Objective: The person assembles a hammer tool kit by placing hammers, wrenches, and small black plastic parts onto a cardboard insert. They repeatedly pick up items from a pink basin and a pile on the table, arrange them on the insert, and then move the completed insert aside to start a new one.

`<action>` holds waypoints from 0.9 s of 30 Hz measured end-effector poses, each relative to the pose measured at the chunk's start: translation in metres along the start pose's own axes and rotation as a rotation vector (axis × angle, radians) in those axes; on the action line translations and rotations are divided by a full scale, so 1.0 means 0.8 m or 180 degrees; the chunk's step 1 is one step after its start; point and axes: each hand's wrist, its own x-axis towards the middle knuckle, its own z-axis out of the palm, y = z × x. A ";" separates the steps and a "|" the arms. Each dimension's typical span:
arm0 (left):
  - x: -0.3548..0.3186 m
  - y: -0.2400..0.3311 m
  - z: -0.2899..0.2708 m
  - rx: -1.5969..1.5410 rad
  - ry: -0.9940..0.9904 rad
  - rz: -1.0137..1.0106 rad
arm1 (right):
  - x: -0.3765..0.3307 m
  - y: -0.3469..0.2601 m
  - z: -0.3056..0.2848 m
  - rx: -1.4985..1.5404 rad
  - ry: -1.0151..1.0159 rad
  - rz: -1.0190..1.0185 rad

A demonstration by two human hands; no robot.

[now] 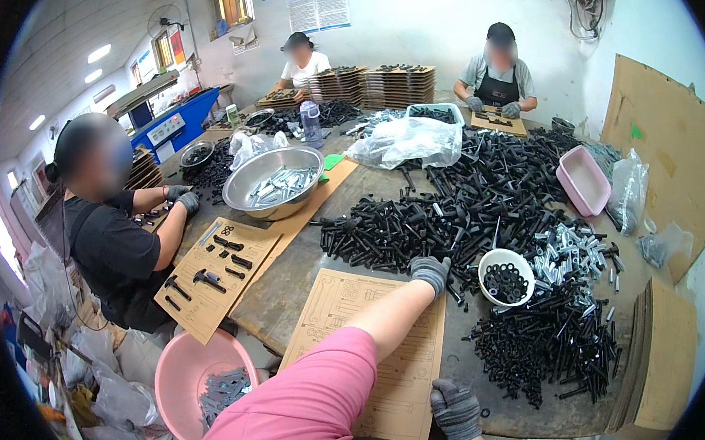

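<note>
My left hand (432,277), in a grey knit glove, reaches across a printed cardboard sheet (396,372) to the near edge of a heap of black bolts (386,230). Its fingers curl down at the bolts, and whatever they grip is hidden. Beside the sheet's lower right edge, my right hand (454,413), gloved alike, is held low with its fingers curled in. I cannot make out anything inside it. A small black ring (485,413) lies on the table just right of that hand.
A white bowl of black rings (529,291) stands among silver sleeves (564,258) and small black screws (534,354). Further off are a pink basin (585,181) and a steel bowl (239,183). Stacked cardboard (665,362) lines the right edge. Three co-workers sit around the table.
</note>
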 end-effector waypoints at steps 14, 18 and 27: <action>-0.043 -0.011 -0.037 -0.0524 0.1132 0.2542 | -0.005 0.024 0.013 0.0278 -0.0156 -0.0041; -0.037 0.005 -0.009 0.0502 0.0848 0.2990 | -0.006 0.023 0.015 0.0234 -0.0192 0.0049; -0.043 0.000 -0.007 -0.0504 0.1104 0.2239 | -0.005 0.019 0.013 0.0346 -0.0091 0.0077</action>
